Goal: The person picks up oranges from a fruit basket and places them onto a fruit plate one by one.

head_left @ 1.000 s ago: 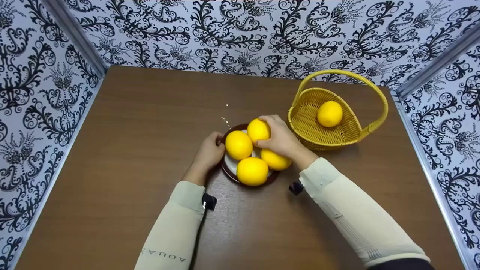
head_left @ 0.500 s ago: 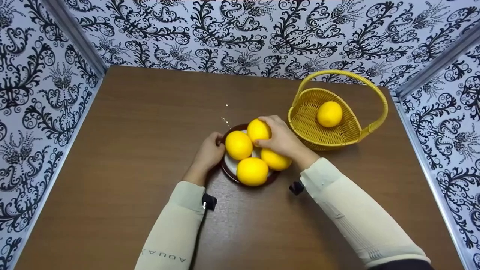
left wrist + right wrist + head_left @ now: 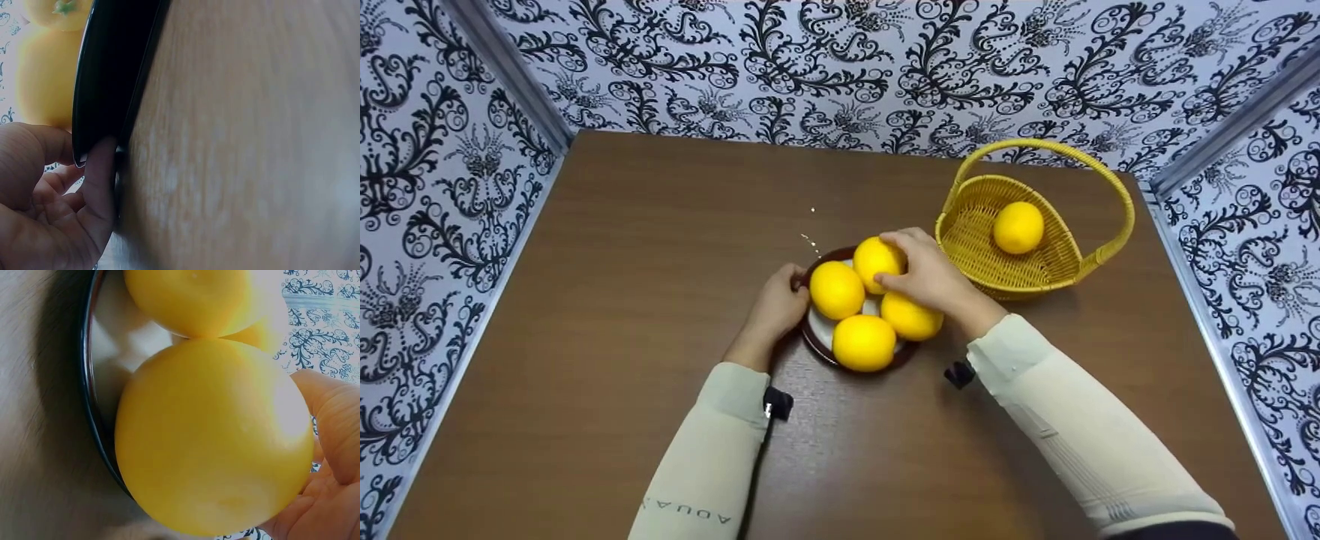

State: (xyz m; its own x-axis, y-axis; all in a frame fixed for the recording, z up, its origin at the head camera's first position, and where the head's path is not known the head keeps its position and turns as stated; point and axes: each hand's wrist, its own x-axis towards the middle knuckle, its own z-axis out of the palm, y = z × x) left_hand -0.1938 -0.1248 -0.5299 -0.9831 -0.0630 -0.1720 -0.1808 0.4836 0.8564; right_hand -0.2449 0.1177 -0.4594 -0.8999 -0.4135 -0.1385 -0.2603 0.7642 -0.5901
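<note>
Several yellow oranges sit on a white plate with a dark brown rim [image 3: 819,351]. My left hand [image 3: 780,304] pinches the plate's left edge; the left wrist view shows the thumb and fingers on either side of the dark rim [image 3: 107,73]. At the plate's far side, my right hand [image 3: 934,274] curls thumb and fingers round the far orange [image 3: 876,264]. Beneath the right wrist lies another orange [image 3: 911,316], which fills much of the right wrist view. The left orange [image 3: 837,290] and near orange [image 3: 864,343] lie beside them.
A yellow wicker basket [image 3: 982,266] with a tall handle stands at the back right, a single orange [image 3: 1018,227] inside it. Patterned walls [image 3: 840,67] border the brown table [image 3: 660,247]. Small pale specks [image 3: 810,241] lie behind the plate.
My right hand has shifted slightly to the right, its thumb moving a little up on the far orange. The oranges, plate and left hand stay in place.
</note>
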